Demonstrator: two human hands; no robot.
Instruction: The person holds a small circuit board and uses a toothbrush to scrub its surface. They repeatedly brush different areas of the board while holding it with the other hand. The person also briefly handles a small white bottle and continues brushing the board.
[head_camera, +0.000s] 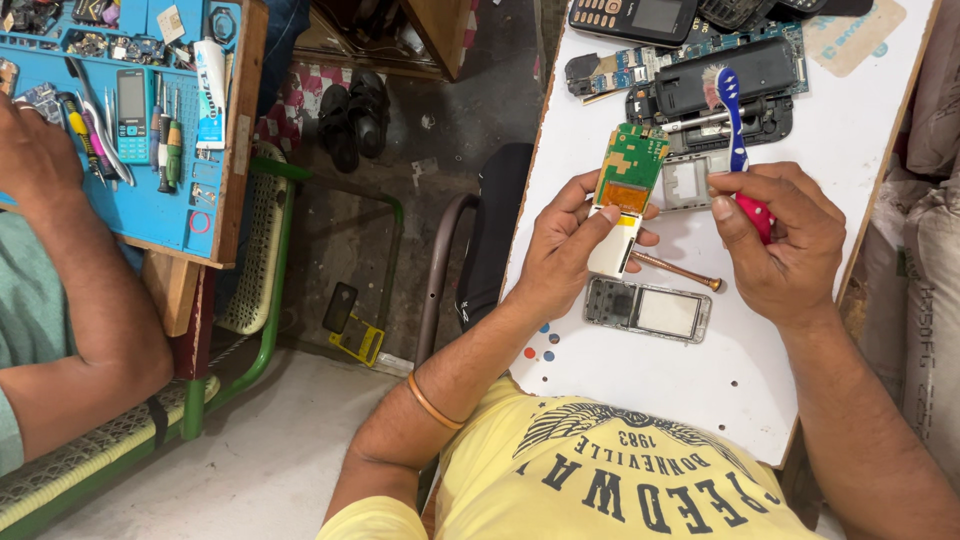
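Left hand (570, 245) grips a green circuit board (628, 175) upright — right hand (775, 240), just beside, clasps a blue-and-pink toothbrush (732, 110), bristles above the board.

Yellow printed T-shirt (620, 470), thin orange bangle (432, 402) on the left wrist.
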